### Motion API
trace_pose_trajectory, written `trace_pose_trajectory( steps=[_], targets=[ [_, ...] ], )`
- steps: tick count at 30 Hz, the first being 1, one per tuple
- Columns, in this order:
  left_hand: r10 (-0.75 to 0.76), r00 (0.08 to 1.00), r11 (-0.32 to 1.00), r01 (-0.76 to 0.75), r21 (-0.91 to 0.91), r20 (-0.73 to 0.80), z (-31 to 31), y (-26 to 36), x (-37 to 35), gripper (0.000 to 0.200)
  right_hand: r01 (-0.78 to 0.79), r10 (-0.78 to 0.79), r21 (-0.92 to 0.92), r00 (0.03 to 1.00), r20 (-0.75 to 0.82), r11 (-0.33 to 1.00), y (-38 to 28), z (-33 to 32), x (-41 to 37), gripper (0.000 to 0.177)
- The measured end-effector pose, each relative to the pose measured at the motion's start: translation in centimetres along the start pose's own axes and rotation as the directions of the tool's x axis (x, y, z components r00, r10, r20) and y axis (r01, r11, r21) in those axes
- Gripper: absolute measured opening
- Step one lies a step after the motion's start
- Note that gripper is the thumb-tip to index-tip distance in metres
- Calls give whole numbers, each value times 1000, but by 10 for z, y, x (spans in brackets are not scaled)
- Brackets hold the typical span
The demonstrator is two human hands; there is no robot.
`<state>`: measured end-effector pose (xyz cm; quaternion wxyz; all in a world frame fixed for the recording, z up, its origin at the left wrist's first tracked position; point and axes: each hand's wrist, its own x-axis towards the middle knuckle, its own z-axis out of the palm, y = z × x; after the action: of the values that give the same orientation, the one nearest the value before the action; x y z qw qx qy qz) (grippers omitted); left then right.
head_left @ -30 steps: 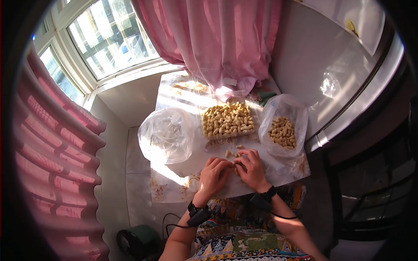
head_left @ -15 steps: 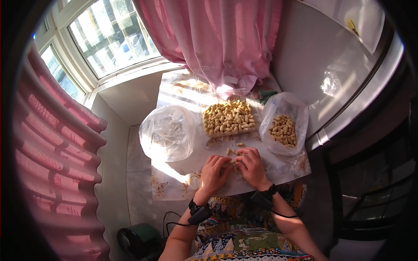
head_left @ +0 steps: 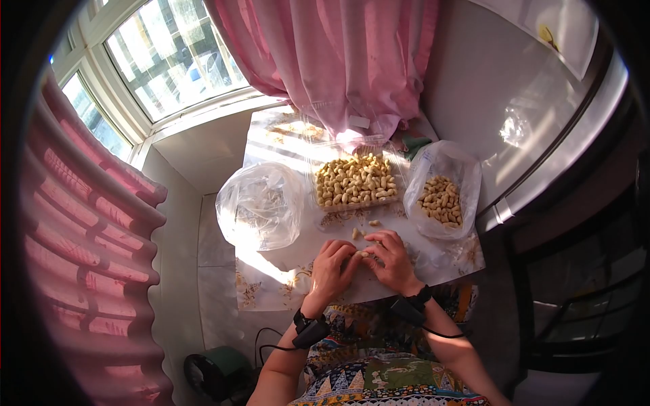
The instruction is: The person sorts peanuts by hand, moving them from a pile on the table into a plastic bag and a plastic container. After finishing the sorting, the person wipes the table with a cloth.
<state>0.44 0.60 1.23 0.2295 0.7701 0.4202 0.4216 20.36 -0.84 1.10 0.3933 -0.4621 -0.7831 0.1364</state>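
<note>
Peanut point(head_left: 365, 254) pinched between the closed fingertips of the left hand point(head_left: 332, 268) and right hand point(head_left: 393, 264), above the near part of a covered table point(head_left: 271, 292). Just beyond lie a few loose peanuts point(head_left: 355, 233), then a clear container point(head_left: 360, 205) heaped with more, between a translucent bag point(head_left: 261, 206) on the left and a bag of peanuts point(head_left: 421, 166) on the right; a pink curtain point(head_left: 338, 61) hangs behind.
</note>
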Motion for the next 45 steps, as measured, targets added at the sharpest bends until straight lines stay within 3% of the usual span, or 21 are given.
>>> trace_pose_trajectory(
  steps=[38, 45],
  targets=[
    [27, 999, 1000, -27, 3, -27, 3, -4, -1, 17, 12, 8, 156, 992, -126, 988, -1, 1, -3, 25],
    [14, 1000, 1000, -14, 1, -11, 3, -5, -1, 15, -66, 92, 200, 988, -122, 977, 0, 4, -7, 20]
  ],
)
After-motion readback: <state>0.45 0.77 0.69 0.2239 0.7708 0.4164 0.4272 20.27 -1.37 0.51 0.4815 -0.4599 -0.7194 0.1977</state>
